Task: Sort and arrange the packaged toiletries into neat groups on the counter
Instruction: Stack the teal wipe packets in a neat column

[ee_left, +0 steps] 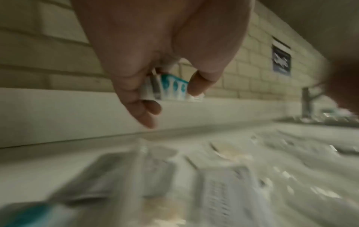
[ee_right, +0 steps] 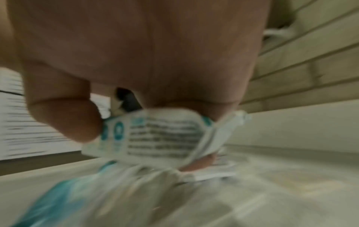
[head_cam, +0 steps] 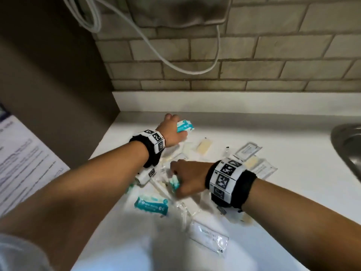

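Observation:
A loose pile of clear-wrapped toiletry packets (head_cam: pixel 252 165) lies on the white counter (head_cam: pixel 273 130). My left hand (head_cam: pixel 173 128) reaches toward the back wall and grips a teal-and-white packet (head_cam: pixel 185 126); the left wrist view shows this packet (ee_left: pixel 172 89) pinched between thumb and fingers above the counter. My right hand (head_cam: pixel 185 178) is over the middle of the pile, its fingers curled round another teal-and-white packet (head_cam: pixel 174 182), whose printed back (ee_right: pixel 161 138) shows in the right wrist view. A third teal packet (head_cam: pixel 151 205) lies flat near the front.
A steel sink rim (head_cam: pixel 345 145) is at the right edge. A brown cabinet side (head_cam: pixel 58 85) stands at the left, with a printed sheet (head_cam: pixel 23 163) below it. A white cable (head_cam: pixel 175 63) hangs on the tiled wall. A large clear packet (head_cam: pixel 210 238) lies near the front.

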`<state>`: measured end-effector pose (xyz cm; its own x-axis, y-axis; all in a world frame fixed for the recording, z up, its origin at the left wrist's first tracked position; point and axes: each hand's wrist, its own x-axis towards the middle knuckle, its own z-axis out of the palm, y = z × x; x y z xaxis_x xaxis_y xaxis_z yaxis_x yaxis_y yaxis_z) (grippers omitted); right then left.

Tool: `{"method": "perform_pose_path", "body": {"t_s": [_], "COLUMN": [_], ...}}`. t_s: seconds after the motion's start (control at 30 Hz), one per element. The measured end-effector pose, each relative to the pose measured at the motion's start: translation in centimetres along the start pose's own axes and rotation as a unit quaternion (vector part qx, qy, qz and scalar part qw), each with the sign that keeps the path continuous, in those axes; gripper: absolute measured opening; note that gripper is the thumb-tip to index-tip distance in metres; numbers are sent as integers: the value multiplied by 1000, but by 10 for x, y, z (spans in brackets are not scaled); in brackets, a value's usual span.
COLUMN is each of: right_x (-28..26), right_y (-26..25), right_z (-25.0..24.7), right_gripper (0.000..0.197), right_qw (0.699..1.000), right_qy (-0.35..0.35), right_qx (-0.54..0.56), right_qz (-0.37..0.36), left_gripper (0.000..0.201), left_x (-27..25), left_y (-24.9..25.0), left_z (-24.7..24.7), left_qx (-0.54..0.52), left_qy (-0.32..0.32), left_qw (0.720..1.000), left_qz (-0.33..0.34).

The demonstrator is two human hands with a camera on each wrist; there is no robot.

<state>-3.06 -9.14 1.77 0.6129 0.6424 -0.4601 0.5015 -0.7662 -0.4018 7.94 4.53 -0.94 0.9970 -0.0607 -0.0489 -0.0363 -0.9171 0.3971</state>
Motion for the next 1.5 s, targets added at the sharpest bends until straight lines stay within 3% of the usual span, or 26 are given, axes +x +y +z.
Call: {"method": "perform_pose_path", "body": {"t_s": [0.07, 0.17, 0.3, 0.43, 0.53, 0.67, 0.77, 0.9, 1.03, 1.17, 1.2, 1.27, 1.33, 1.5], "right_x": [5, 21, 32, 35, 34, 32, 32, 40, 50, 54, 53, 51, 45, 22], "right_y": [-14, -35, -49, -56, -61, -73, -77, -66, -65, -71, -72, -71, -70, -61], "right_z": [15, 30, 35, 34, 29, 11, 1, -10, -22, -23, -22, -19, -14, -6], "right_gripper": [74, 74, 80, 70, 69, 68, 59, 30, 14, 20, 18, 34, 46, 42], "right_qw": [999, 994, 985, 978, 980, 984, 987, 985, 980, 980, 980, 982, 983, 988], "right_qy": [-17, 8, -5, -34, -37, -9, 8, 0, -9, 24, 26, 21, 18, 57], "right_qx": [-21, -94, -167, -203, -196, -175, -156, -129, -125, -111, -108, -106, -109, -90], "right_qz": [-37, -60, -40, -16, -6, 16, 33, 117, 157, 165, 163, 153, 149, 112], "left_gripper": [54, 56, 56, 54, 54, 39, 45, 50, 48, 55, 62, 74, 71, 58], "left_x": [-8, -29, -50, -57, -55, -52, -54, -72, -100, -126, -130, -132, -130, -124], "left_y": [-20, -60, -104, -127, -132, -138, -142, -145, -137, -128, -125, -121, -118, -117], "left_z": [-23, -51, -60, -48, -40, -37, -46, -63, -65, -38, -31, -23, -25, -57], "left_qx": [-19, -5, 48, 89, 117, 156, 169, 110, 105, 100, 93, 83, 95, 110], "left_qy": [19, 8, -65, -113, -98, -108, -67, -16, -50, -111, -108, -96, -107, -95], "left_qw": [1000, 999, 995, 988, 988, 982, 983, 993, 992, 987, 988, 990, 988, 987], "left_qz": [-4, -35, -57, -48, -31, -22, -29, -49, -51, -56, -56, -60, -64, -67]}}
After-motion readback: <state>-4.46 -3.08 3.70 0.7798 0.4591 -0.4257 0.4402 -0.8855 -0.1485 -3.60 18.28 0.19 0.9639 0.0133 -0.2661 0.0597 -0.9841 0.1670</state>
